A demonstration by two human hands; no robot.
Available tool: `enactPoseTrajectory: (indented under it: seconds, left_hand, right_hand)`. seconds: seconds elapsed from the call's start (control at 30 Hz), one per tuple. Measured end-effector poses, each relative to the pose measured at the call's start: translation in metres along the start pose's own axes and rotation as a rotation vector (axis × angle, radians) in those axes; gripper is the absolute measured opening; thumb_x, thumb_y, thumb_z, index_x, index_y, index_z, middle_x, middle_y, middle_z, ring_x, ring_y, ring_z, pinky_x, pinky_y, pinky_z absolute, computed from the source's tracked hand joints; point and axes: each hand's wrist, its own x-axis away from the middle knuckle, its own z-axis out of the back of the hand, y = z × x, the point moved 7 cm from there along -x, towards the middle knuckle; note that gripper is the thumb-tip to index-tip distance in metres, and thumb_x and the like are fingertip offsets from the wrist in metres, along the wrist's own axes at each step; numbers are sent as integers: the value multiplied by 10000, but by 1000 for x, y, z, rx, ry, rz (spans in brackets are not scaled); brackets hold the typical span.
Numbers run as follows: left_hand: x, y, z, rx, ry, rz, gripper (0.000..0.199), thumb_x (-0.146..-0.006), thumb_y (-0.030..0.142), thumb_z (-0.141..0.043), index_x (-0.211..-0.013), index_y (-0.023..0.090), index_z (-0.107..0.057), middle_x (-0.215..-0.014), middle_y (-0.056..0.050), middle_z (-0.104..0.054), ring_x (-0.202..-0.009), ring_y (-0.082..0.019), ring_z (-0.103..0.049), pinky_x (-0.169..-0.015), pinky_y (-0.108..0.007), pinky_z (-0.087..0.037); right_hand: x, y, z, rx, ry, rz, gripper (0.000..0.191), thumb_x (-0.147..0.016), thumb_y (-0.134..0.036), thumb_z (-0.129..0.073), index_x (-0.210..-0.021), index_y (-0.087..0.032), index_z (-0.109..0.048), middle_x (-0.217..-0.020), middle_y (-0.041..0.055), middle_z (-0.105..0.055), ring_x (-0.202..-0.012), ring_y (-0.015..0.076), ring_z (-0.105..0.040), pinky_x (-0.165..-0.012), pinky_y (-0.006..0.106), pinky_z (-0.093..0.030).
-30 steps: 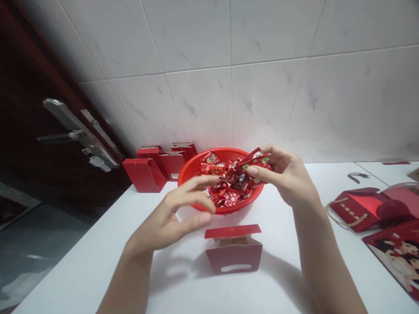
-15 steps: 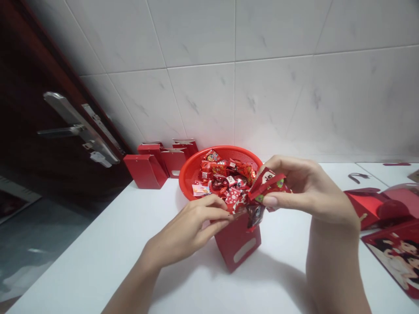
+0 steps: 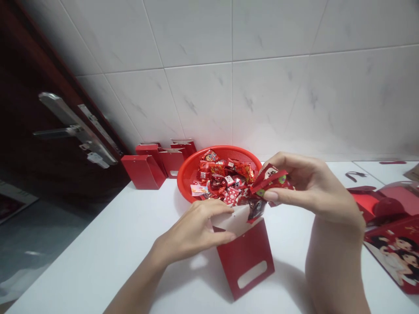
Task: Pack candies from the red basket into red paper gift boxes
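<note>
Pale labels [image 3: 229,179] with dark print are showing on the wrapped candies [image 3: 232,195] in the far basket [image 3: 184,179] and the nearer packet [image 3: 269,181] at right, but everything is appearing too blurred to read.

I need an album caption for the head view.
Left hand on a red box, right hand holding wrapped sweets at its opening.

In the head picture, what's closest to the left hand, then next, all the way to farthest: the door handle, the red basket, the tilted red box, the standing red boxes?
1. Tilted red box: touching the left hand, at its top.
2. Red basket: just beyond the hand.
3. Standing red boxes: farther back, left.
4. Door handle: farthest, at the far left.
</note>
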Motion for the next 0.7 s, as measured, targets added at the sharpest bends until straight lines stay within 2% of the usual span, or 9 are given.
enactPoseTrajectory:
  seconds: [0.1,0.23,0.4,0.63,0.7]
  left_hand:
    - [5,3,2,-62,-11,-40,299,-794,292,-789,-1085,248,-731,-1009,-36,-736,-913,-238,-667,-757,-311,-532]
    - [11,11,8,-145,36,-103,357,-847,162,-688,-1190,262,-677,-1146,-56,-685,-1072,-244,-630,-897,-344,-536]
    - [12,13,4,-144,-25,-97,511,-814,99,-663,-1285,287,-603,-1201,-57,-633,-1118,-244,-598,-930,-348,-543]
    - [9,9,2,-113,-45,-74,295,-819,134,-675,-1092,229,-616,-1090,-51,-620,-1022,-227,-600,-860,-325,-552]
    - [9,11,3,-112,-56,-72,286,-838,156,-670,-1110,226,-616,-1104,-55,-620,-1034,-227,-596,-882,-330,-548]
  right_hand:
    - [0,-1,-3,79,0,37,285,-740,-364,-869,-893,-193,-699,-791,33,-686,-683,166,-648,-583,279,-562]
    - [-1,-7,-10,240,-37,146,260,-777,-345,-838,-936,-197,-695,-846,42,-708,-753,182,-658,-647,283,-545]
    - [3,-4,-38,405,-342,222,174,-859,-269,-752,-1003,-202,-680,-846,24,-730,-698,144,-635,-620,244,-501]
    - [1,16,-63,529,-532,165,157,-885,-128,-664,-1031,-186,-657,-894,34,-745,-755,150,-664,-650,236,-480]
    - [1,16,-64,534,-555,155,159,-888,-124,-661,-1033,-188,-663,-900,35,-746,-760,152,-667,-658,239,-481]
